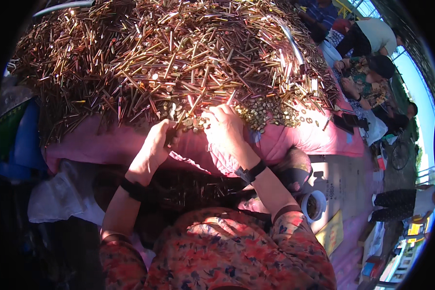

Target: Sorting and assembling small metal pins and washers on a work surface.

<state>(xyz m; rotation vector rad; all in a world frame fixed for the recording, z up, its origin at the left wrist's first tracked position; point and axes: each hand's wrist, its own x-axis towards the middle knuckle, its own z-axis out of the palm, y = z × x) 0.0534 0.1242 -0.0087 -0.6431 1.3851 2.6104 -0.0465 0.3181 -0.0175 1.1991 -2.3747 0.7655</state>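
Note:
At the near edge of a big heap of thin copper-coloured tubes (179, 63), both my hands rest close together on a pink cloth (96, 142). My left hand (154, 145) is closed, fingers curled inward; shadow hides what is in them. Its tips are beside small round metal discs (193, 122). My right hand (225, 128) lies just right of the discs, its fingers bent together and touching the pile's edge. Whatever they pinch is too small to make out. Just beyond the right hand sits a pile of small brass-coloured pieces (261, 113).
Curved metal bars (291, 41) rise through the heap at the right. A dark phone-like object (343, 123) lies at the cloth's right end. Below the cloth stands a white bucket (313, 205). Several people (367, 79) sit farther right; a plastic bag (63, 193) hangs left.

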